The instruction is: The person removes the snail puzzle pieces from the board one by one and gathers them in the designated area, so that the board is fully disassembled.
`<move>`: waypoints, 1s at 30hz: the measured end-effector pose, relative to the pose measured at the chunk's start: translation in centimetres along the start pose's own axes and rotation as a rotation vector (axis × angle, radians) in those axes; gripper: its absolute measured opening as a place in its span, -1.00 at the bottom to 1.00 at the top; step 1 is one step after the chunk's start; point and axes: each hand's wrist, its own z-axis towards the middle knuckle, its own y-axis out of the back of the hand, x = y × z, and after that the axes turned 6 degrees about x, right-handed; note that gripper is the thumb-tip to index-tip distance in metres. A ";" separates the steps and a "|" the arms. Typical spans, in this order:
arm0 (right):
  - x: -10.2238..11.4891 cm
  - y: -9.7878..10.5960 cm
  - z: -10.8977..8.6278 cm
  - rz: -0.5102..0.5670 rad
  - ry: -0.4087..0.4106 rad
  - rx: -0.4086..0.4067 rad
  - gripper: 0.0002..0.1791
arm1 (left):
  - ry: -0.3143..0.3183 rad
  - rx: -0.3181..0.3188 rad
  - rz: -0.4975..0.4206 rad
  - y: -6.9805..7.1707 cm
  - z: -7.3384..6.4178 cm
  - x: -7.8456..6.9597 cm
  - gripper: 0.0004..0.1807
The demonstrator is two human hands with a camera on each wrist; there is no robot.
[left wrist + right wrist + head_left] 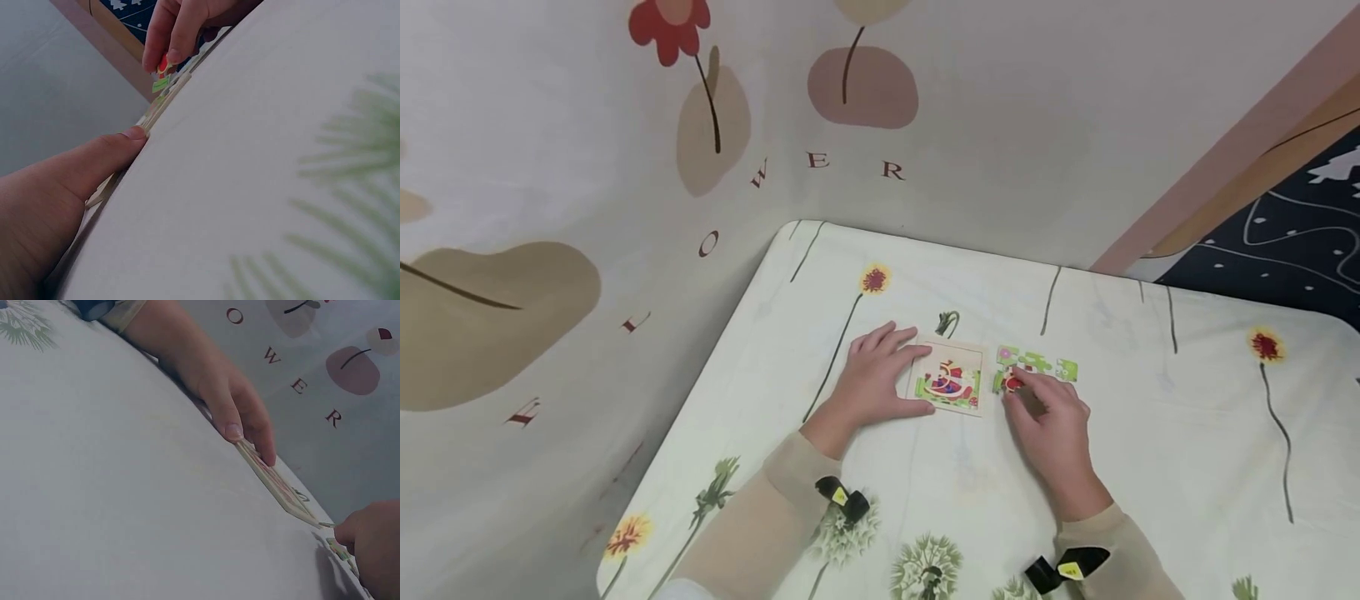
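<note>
A small square wooden jigsaw board (968,357), partly filled with a red, blue and green picture, lies on the table. My left hand (876,382) rests at its left side with fingers spread, the thumb along the near edge and the index finger at the far left corner. To the right of the board, my right hand (1057,427) pinches a red and green puzzle piece (162,82) between thumb and fingers. In the left wrist view that piece is held tilted beyond the board. Several loose green pieces (1066,370) lie beside the right fingertips, partly hidden by them.
A white flower-printed cloth (1180,433) covers the table. Behind and to the left hangs a pale printed curtain (1000,158) with letters, meeting the table's back edge. A dark blue patterned cloth (1292,242) shows at the back right.
</note>
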 end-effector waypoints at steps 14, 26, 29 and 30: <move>0.4 0.3 0.5 -0.081 -0.078 0.096 -0.57 | -0.007 -0.015 -0.025 0.3 0.0 -0.1 0.00; 0.9 0.0 0.7 -0.110 -0.130 0.096 -0.60 | -0.003 -0.014 -0.023 -0.1 0.0 0.2 0.00; 0.9 0.0 0.8 -0.105 -0.149 0.089 -0.61 | -0.009 -0.019 -0.023 -0.2 0.1 0.2 0.00; 0.8 0.0 0.8 -0.104 -0.156 0.087 -0.61 | -0.011 -0.020 -0.023 -0.2 0.2 0.2 0.00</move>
